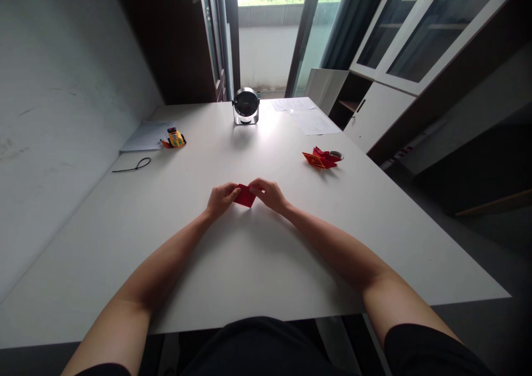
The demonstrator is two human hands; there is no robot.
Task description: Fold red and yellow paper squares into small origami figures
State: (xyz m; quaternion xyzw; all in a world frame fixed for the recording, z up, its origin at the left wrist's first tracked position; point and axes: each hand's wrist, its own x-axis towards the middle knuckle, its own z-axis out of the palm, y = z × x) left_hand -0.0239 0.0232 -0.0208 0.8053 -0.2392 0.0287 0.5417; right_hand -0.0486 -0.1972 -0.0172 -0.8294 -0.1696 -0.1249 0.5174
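Observation:
A small folded piece of red paper [244,197] lies on the white table [249,254] in front of me. My left hand [221,197] pinches its left side with the fingers curled. My right hand [269,192] pinches its right upper corner, fingers pressed together. Both forearms stretch out over the table from the near edge.
A pile of red folded paper pieces [321,158] sits to the right. A small round fan [246,106] stands at the far middle, with paper sheets [310,118] beside it. At the left are a yellow toy [175,138], a paper sheet [145,135] and a black cord [135,166]. A wall borders the table's left side.

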